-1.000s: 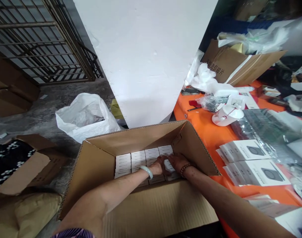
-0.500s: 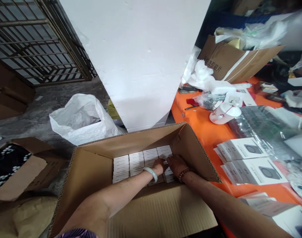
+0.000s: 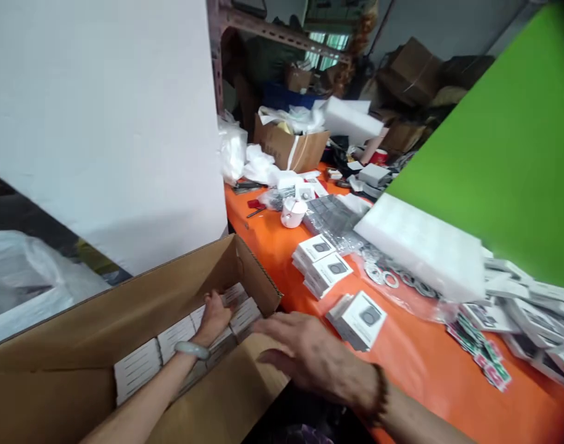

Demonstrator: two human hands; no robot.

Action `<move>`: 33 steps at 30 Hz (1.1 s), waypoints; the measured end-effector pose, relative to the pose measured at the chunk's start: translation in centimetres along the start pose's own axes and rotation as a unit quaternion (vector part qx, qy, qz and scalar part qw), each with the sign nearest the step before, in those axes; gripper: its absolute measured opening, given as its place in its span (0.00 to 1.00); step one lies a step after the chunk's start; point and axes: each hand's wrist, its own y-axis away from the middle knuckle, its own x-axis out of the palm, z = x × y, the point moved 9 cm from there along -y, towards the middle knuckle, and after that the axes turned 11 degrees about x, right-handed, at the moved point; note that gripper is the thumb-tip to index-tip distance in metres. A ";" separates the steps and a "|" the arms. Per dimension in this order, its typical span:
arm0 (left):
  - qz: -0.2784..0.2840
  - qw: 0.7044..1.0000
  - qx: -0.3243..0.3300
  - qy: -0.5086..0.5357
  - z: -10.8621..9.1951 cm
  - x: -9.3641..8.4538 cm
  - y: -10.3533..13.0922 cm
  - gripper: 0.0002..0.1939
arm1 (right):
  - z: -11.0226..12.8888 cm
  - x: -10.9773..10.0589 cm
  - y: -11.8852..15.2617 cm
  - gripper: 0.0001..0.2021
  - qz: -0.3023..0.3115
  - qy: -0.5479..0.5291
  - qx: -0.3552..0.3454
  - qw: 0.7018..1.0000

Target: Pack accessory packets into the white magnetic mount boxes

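My left hand reaches down into an open cardboard carton and rests on the small white boxes packed in rows there. Its fingers are partly bent over the box tops, and no box is lifted in them. A pale bangle is on that wrist. My right hand, slightly blurred, is above the carton's near right flap with fingers stretched and thumb apart, holding nothing. To its right, a short stack of white printed boxes lies on the orange table, with another stack of such boxes behind it.
The orange table adjoins the carton's right side. A white foam block, metal rings in plastic, a white cup and a heap of white boxes lie on it. A white pillar stands behind the carton.
The view has turned right, toward the table. My right hand has come out of the carton toward the table side and its fingers have spread. My left hand remains among the boxes.
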 end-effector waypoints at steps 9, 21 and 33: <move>0.183 0.929 -0.003 0.322 -15.0 6.0 10.9 0.25 | -23.2 -11.5 14.6 0.26 -0.348 -0.311 0.343 0.815; 0.224 0.926 0.023 0.304 -19.2 17.4 12.6 0.38 | -25.0 -6.4 14.2 0.30 -0.222 -0.404 0.293 0.838; 0.271 0.878 0.367 0.148 -21.2 20.5 17.3 0.47 | -26.7 -3.4 21.1 0.36 -0.312 -0.475 0.317 0.759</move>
